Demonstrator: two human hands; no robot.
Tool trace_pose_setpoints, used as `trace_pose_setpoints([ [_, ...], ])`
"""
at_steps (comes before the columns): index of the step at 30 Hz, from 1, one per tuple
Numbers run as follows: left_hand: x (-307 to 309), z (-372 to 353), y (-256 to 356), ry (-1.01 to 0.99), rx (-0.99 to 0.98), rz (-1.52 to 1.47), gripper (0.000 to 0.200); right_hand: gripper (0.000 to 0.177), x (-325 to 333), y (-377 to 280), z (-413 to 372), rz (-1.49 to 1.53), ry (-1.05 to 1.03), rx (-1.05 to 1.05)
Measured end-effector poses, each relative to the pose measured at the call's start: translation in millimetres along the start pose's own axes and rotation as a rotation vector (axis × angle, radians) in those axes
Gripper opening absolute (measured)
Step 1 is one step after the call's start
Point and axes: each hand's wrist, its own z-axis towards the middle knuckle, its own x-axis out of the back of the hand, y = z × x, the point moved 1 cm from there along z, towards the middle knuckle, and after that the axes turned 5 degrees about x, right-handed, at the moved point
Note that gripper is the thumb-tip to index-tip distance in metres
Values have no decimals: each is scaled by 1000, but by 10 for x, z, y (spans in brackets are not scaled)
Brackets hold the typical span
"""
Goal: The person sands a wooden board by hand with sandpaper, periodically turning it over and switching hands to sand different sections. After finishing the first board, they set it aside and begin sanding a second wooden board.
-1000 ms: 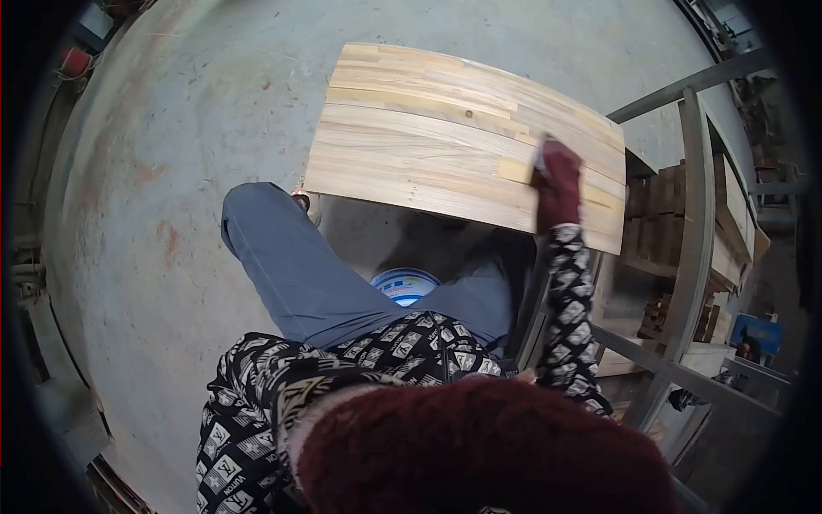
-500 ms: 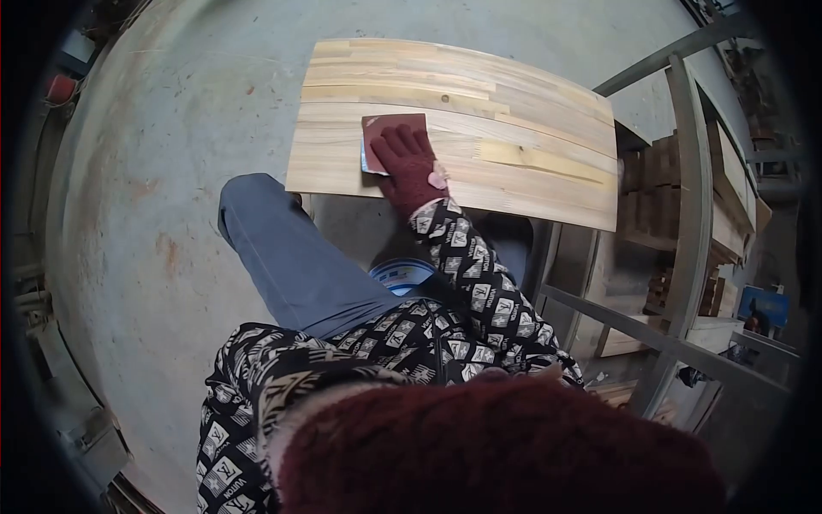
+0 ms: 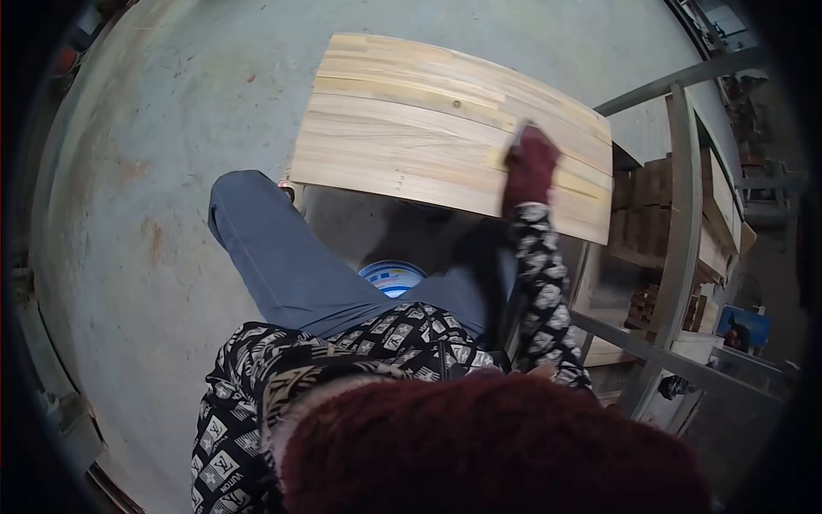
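Currently the right hand (image 3: 531, 164), in a maroon knitted glove, is on or just above the right half of the wooden board (image 3: 377, 128), its wrist crossing the near edge and its fingers pointing toward the far edge. It is blurred, and a pale sliver shows at the fingertips; how far the hand is open, and whether it grips anything, I cannot tell. The left hand (image 3: 488, 445), in a matching fuzzy glove, fills the foreground close to the camera, well apart from the board's near edge; its fingers cannot be made out, so neither its opening nor any hold can be told. Pale, streaky strips run along the board, with 1 dark knot (image 3: 456, 104) nearer the far edge and a yellowish band (image 3: 578, 182) by the right end. Near the near-left corner is 1 knee of the grey-blue trousers (image 3: 278, 248), and between the 2 thighs shows a round blue-and-white top (image 3: 394, 276). Beyond the right end stand a metal frame (image 3: 682, 214) and stacked wood pieces (image 3: 642, 206). Past the far edge spreads the scuffed floor (image 3: 188, 103).
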Motion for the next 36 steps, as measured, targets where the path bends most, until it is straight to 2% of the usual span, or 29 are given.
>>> trace_pose_setpoints([
  [1, -6, 1, 6, -7, -2, 4, 29, 20, -228, -267, -86, 13, 103, 167],
  [2, 2, 2, 13, -15, -3, 1, 29, 29, -473, -487, -103, 145, 62, 213],
  [3, 8, 6, 7, -18, 0, 4, 29, 38, -623, -890, -168, 365, 106, 177],
  [4, 9, 6, 9, -21, 5, 3, 29, 48, -744, -1204, -196, 415, -174, 99],
  [5, 13, 16, 16, -20, 9, 5, 29, 53, -475, -1690, -99, 246, -243, 297],
  [6, 39, 22, 27, -8, 16, 4, 29, 57, -392, -1876, -50, 310, -324, 437],
  [7, 16, 7, 24, -13, 17, 13, 29, 58, -377, -1948, -28, 318, -344, 433],
  [9, 18, 3, 11, 1, 18, 18, 29, 58, -461, -1728, 7, 335, -338, 513],
  [11, 3, -9, 5, 9, 16, 19, 30, 53, -445, -1319, -5, 477, -202, 298],
  [15, -8, -34, 14, 18, 0, 15, 30, 47, 36, -33, 43, 175, -37, 145],
  [18, -7, -43, 9, 1, -6, 3, 30, 40, 400, 948, 57, 10, 86, 128],
  [19, -21, -38, 6, -10, -9, -2, 30, 38, 488, 1160, 50, -74, 132, 76],
  [21, -20, -38, -8, -26, -19, -5, 30, 37, 475, 1296, 68, -148, 233, 170],
  [22, -11, -36, -13, -29, -19, -7, 30, 36, 382, 1168, 75, -171, 155, -63],
  [23, -24, -24, -13, -37, -18, -16, 30, 37, 157, 1074, 31, -168, 249, -46],
  [24, -22, -13, -17, -44, -12, -20, 30, 34, -141, 1045, -64, -97, 231, -59],
  [25, -24, -3, -19, -49, -8, -24, 30, 35, -323, 652, -45, 26, 208, -38],
  [28, -29, 36, -28, -67, 10, -41, 31, 37, -616, -930, -149, 280, 16, 174],
  [31, -33, 73, -35, -74, 27, -49, 31, 39, -328, -1885, -77, 261, -200, 484],
  [33, -39, 66, -33, -71, 30, -52, 31, 47, -394, -1744, -80, 332, -251, 501],
  [34, -55, 72, -29, -61, 30, -51, 31, 50, -424, -1568, -45, 345, -329, 445],
  [36, -51, 74, -34, -53, 29, -48, 31, 58, -405, -1006, -59, 440, -150, 307],
])
